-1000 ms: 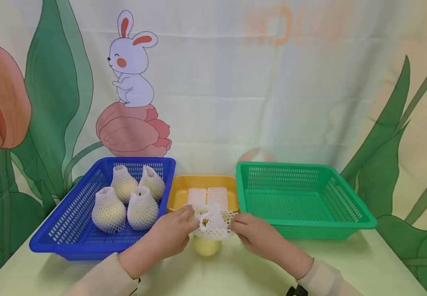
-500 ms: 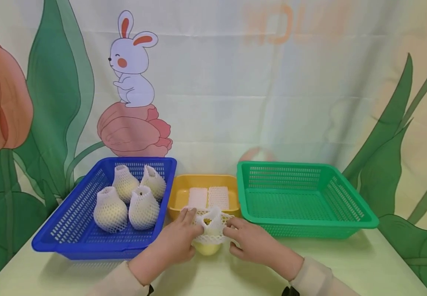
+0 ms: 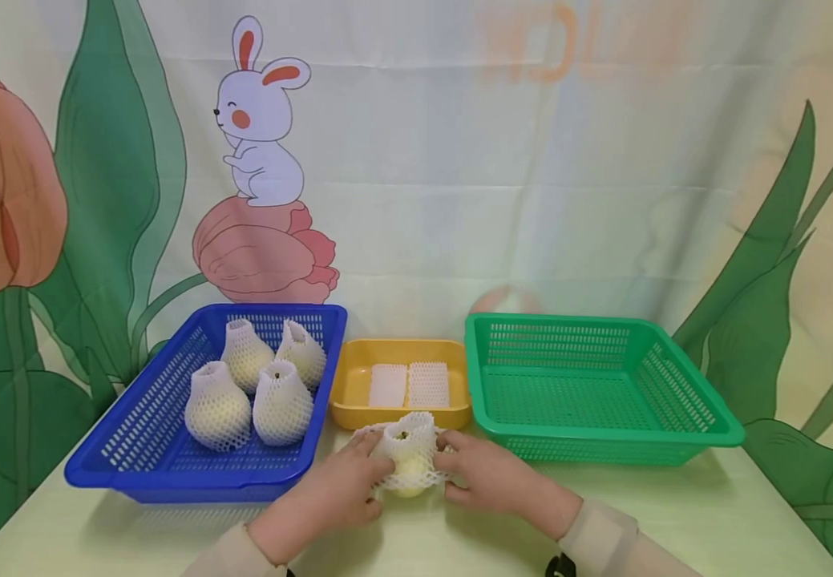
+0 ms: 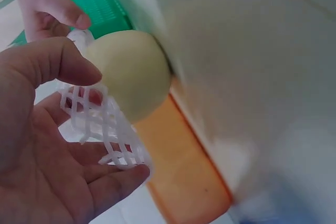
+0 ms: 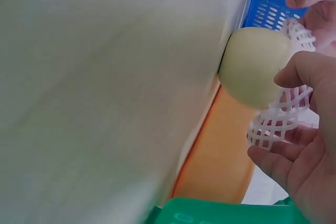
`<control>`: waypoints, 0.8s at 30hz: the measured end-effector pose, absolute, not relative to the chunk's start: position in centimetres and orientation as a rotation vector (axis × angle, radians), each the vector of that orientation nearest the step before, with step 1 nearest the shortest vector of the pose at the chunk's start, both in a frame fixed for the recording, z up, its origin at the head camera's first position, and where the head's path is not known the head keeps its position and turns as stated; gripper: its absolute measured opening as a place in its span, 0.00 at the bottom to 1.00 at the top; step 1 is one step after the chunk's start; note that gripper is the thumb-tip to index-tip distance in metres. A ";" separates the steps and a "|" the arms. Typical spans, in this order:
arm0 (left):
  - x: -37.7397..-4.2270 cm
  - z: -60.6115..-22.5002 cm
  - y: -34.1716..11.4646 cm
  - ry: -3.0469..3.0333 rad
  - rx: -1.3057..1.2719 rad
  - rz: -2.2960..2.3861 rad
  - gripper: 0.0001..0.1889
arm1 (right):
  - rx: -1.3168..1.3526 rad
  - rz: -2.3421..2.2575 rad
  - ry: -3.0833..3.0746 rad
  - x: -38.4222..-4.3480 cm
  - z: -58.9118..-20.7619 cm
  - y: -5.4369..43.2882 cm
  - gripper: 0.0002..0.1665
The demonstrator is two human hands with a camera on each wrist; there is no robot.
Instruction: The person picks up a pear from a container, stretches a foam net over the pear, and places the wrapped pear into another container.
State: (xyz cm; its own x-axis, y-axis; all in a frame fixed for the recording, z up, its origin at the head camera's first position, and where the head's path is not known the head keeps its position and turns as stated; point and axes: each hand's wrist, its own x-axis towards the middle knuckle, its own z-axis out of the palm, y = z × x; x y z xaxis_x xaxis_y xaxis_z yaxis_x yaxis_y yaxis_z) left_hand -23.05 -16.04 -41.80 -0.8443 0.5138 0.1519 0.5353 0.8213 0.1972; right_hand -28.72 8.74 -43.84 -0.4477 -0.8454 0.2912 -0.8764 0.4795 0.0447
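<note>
A pale yellow pear [image 3: 410, 490] stands on the table with its stem up, half inside a white foam fruit net [image 3: 416, 433]. My left hand [image 3: 337, 489] holds the net's left side between thumb and fingers. On the other side my right hand [image 3: 491, 477] pinches the net in the same way. The left wrist view has the thumb beside the bare pear [image 4: 134, 72], with stretched mesh [image 4: 107, 124] over the fingers. From the right wrist, mesh [image 5: 278, 121] spreads across the fingers and the pear's lower part [image 5: 252, 66] is uncovered.
At left is a blue basket [image 3: 192, 489] with several net-wrapped pears [image 3: 217, 409]. Behind my hands sits a yellow tray [image 3: 351, 417] with flat foam nets [image 3: 428, 386]. A green basket [image 3: 604, 437] stands at right. A printed curtain [image 3: 416, 160] hangs behind.
The net has come down around the pear, its upper end now standing up about the stem. Both hands have moved slightly lower along with it.
</note>
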 end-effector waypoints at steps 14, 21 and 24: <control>-23.2 -42.4 -16.8 -2.984 -0.965 -0.433 0.13 | 1.558 0.221 -2.647 -29.4 -43.9 9.0 0.06; -23.6 -42.4 -17.4 -3.007 -1.048 -0.502 0.14 | 1.576 0.238 -2.672 -29.1 -43.3 9.4 0.07; -23.7 -42.5 -17.4 -3.002 -1.069 -0.538 0.14 | 1.617 0.253 -2.648 -29.2 -43.2 9.5 0.07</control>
